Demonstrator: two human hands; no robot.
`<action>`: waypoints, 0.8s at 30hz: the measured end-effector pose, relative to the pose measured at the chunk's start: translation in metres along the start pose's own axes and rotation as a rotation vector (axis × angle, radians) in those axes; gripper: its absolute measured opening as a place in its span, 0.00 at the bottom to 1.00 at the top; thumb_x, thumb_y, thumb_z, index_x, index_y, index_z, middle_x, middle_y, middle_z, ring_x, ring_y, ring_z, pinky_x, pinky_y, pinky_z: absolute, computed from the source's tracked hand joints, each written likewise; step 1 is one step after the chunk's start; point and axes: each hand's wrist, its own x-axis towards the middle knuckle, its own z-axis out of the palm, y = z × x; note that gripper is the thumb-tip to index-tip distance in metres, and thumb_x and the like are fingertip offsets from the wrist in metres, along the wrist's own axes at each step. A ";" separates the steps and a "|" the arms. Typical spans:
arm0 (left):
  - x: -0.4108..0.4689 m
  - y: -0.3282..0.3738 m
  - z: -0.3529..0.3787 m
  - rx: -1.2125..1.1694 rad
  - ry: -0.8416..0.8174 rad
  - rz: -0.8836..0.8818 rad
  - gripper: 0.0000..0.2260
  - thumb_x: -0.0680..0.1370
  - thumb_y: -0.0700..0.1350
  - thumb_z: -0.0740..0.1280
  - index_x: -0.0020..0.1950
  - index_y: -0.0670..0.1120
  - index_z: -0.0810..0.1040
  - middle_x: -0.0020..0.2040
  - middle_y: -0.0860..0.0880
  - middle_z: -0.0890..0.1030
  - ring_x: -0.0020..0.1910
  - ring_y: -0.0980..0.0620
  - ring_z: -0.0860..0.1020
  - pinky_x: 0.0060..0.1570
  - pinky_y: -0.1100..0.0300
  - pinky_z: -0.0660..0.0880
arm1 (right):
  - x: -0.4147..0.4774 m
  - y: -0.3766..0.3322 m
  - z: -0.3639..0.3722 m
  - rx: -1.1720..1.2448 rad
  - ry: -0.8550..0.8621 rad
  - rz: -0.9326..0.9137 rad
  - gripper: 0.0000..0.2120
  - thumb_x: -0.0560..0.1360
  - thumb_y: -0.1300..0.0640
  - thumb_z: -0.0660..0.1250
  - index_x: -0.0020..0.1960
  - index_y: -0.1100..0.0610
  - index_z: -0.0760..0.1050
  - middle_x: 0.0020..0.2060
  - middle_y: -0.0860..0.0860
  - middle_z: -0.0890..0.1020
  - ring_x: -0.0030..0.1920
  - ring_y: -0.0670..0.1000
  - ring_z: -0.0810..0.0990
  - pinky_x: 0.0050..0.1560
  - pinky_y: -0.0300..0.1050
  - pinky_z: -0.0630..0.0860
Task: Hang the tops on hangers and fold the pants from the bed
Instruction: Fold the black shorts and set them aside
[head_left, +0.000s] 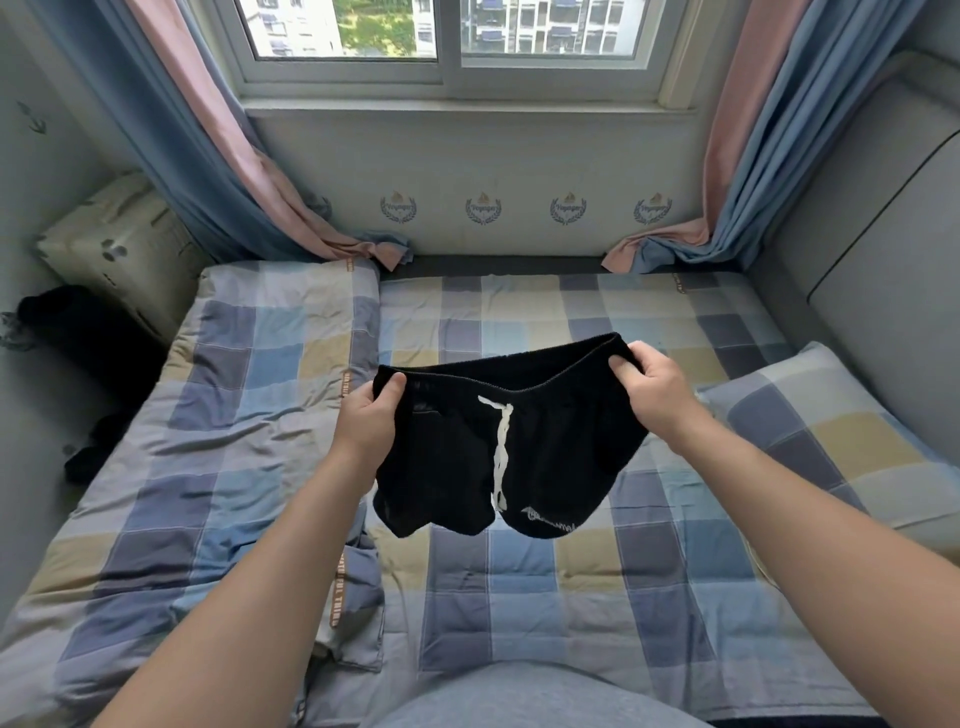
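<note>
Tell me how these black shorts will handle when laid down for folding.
Probably floppy: the black shorts sag between the left hand and the right hand, waistband dipping in the middle. Likely light: pinches at the waistband ends carry them. The white drawstring dangles loose and may stray.

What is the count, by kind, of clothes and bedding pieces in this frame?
Black shorts, held up: 1
Dark fabric heaps, left edge, likely clothes: 2
Checked pillow: 1
Checked quilt: 1
Checked sheet: 1
Total: 6
</note>
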 end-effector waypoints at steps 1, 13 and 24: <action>0.000 0.000 0.002 0.007 0.020 -0.040 0.13 0.82 0.53 0.65 0.49 0.44 0.82 0.45 0.43 0.86 0.49 0.40 0.84 0.50 0.46 0.82 | 0.000 0.000 0.001 0.018 0.012 0.013 0.10 0.83 0.53 0.61 0.49 0.57 0.76 0.42 0.52 0.80 0.43 0.51 0.77 0.43 0.45 0.74; -0.025 0.028 0.030 -0.325 -0.277 -0.193 0.13 0.86 0.47 0.58 0.63 0.42 0.78 0.55 0.43 0.85 0.55 0.44 0.84 0.49 0.46 0.83 | -0.029 -0.048 0.014 0.253 -0.255 -0.026 0.02 0.80 0.59 0.68 0.49 0.57 0.76 0.42 0.55 0.85 0.42 0.52 0.86 0.37 0.47 0.82; -0.056 0.052 0.044 0.023 -0.573 0.177 0.26 0.69 0.37 0.71 0.67 0.45 0.72 0.59 0.41 0.81 0.57 0.44 0.82 0.56 0.49 0.80 | -0.043 -0.078 0.021 0.076 -0.417 -0.254 0.17 0.80 0.69 0.60 0.49 0.52 0.84 0.43 0.46 0.84 0.47 0.44 0.81 0.50 0.36 0.77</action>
